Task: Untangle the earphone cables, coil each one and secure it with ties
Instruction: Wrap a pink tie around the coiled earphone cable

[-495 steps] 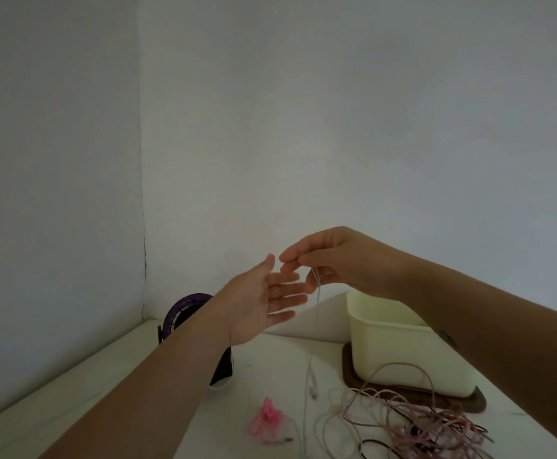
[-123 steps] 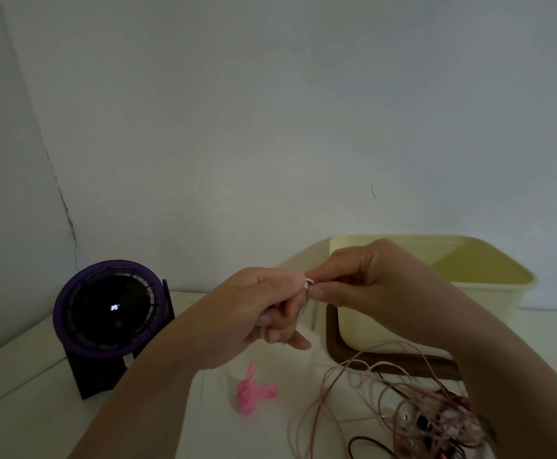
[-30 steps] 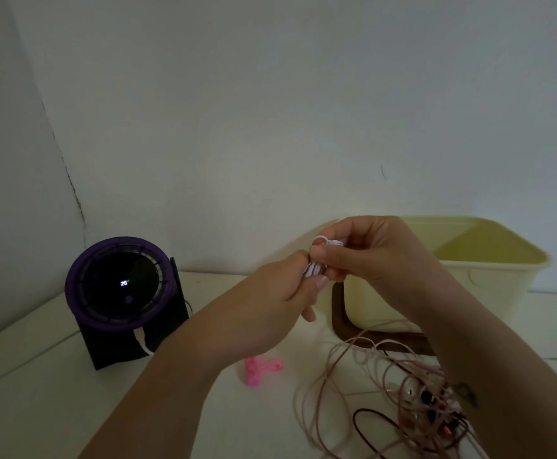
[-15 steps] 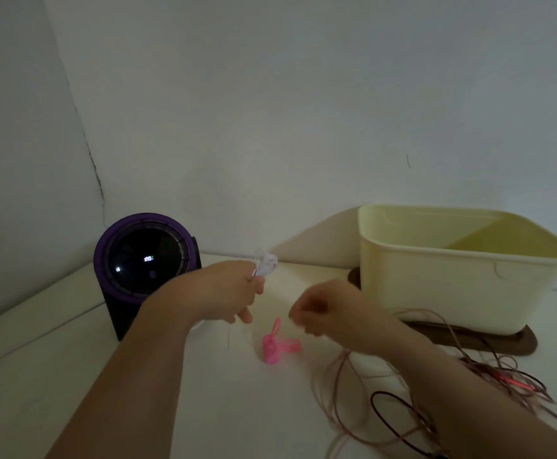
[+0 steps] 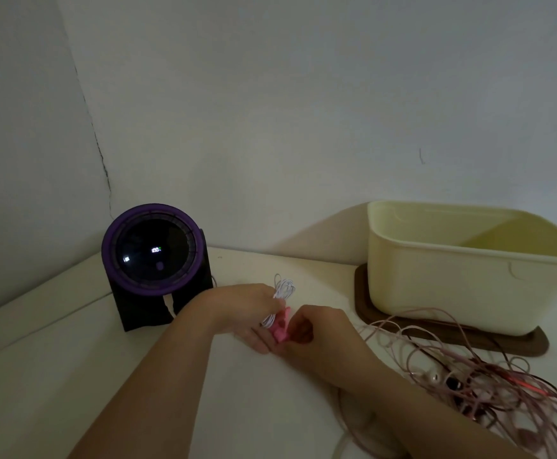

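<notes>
Left hand [image 5: 254, 309] grips thin white coil [image 5: 283, 288], loops standing above the fist, low over table [image 5: 72, 359]. Right hand [image 5: 306, 329] curled, pinching soft pink ties [image 5: 280, 327] touching the coil. Loose pinkish tangle [image 5: 469, 376] lies right, before smooth cream tub [image 5: 452, 276] on brown mat [image 5: 502, 342]. Round purple-rimmed fan [image 5: 154, 256] left

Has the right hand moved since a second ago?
Yes. The right hand has dropped from level with the rim of the tub to the table, left of the tub, at the pink ties.
</notes>
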The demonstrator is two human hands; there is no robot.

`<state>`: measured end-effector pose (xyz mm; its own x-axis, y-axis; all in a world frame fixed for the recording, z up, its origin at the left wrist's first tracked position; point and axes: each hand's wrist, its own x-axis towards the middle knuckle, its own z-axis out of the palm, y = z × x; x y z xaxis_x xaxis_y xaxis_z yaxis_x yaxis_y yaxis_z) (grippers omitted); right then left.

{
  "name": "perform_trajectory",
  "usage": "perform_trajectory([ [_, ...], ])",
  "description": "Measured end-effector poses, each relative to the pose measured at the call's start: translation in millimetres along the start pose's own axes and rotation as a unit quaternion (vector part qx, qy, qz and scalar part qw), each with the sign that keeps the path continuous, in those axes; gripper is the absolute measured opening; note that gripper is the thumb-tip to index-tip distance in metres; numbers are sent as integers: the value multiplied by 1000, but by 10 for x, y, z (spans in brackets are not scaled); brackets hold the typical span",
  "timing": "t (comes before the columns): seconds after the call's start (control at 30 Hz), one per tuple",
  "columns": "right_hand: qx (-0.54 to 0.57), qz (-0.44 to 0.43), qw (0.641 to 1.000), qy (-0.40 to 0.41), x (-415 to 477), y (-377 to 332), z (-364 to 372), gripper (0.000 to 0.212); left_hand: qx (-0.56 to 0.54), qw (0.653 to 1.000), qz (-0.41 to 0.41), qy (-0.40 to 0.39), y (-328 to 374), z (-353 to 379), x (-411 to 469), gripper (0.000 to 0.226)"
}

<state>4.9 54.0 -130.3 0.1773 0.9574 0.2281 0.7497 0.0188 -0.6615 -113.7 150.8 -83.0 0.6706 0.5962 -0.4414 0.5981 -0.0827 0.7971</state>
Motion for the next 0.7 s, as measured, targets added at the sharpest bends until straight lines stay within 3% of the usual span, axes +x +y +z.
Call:
perform_trajectory([
  [0.23,66,35,997,29,73,111,-54,21,-69,997,38,-15,-10,7,38,27],
  [0.5,96,5,995,-27,116,211,-147,6,-97,994,40,7,-25,18,66,25],
  [0.7,123,22,990,-59,158,222,-280,17,-68,997,38,12,-10,21,53,27],
])
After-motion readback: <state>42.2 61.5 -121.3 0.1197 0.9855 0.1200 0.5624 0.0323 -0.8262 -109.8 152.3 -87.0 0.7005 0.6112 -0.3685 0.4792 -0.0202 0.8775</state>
